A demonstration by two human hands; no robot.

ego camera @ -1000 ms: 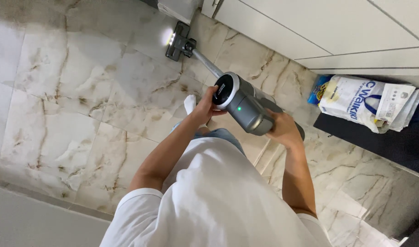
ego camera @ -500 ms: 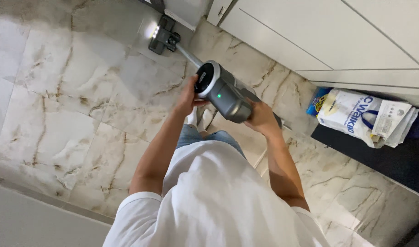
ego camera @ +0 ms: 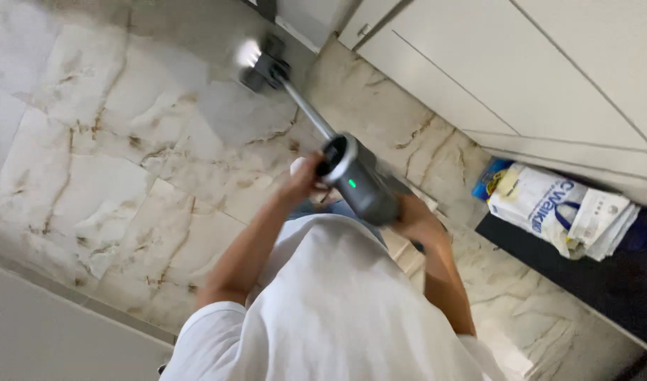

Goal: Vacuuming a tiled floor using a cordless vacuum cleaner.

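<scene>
I hold a grey cordless stick vacuum (ego camera: 355, 182) with both hands. My left hand (ego camera: 302, 180) grips the front of its round body beside the dark display end. My right hand (ego camera: 414, 217) is closed on the handle at the rear. A green light glows on the body. The metal tube (ego camera: 306, 109) runs forward to the floor head (ego camera: 263, 67), whose lit front rests on the marble floor near the cabinet base. The picture is blurred by motion.
White cabinet doors (ego camera: 521, 77) line the right side. A white plastic bag (ego camera: 560, 208) and a blue packet (ego camera: 487, 180) lie on a dark mat (ego camera: 606, 275) at the right. A pale wall edge (ego camera: 48, 317) runs along the lower left.
The vacuum body and both hands have pulled back toward me and lower in view. The floor head has stayed near the cabinet corner, and the view has tilted and blurred.
</scene>
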